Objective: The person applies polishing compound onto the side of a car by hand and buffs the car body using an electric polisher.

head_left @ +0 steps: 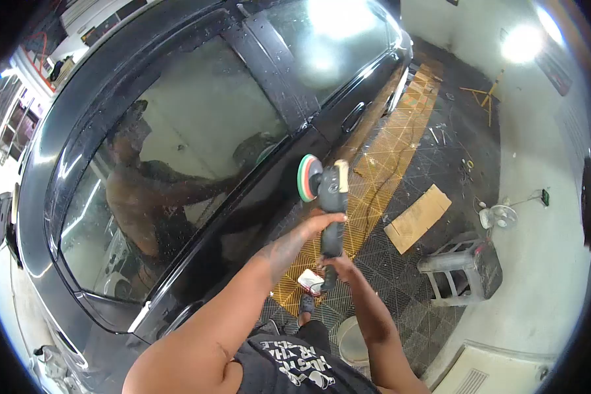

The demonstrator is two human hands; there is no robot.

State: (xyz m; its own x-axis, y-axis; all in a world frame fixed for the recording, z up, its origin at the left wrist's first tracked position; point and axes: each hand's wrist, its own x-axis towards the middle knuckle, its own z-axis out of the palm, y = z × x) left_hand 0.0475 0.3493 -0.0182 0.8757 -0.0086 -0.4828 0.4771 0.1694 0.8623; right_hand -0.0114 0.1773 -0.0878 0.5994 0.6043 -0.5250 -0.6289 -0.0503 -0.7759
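Observation:
A black polisher [333,197] with a round pad [306,178] edged in green, white and red is held in front of me, beside the black car door [262,190]. My left hand [322,222] is wrapped round the middle of its body. Lower down, my right hand [339,266] grips the handle end. The pad faces the car, and a small gap seems to lie between them. Droplets and a reflection show on the car window [203,118].
Cardboard [418,218] lies on the tiled floor, right of centre. A grey plastic stool [463,270], a fan [499,217] and a yellow tripod stand [484,95] are at the right. A bucket [353,341] and a white container [310,280] are near my feet.

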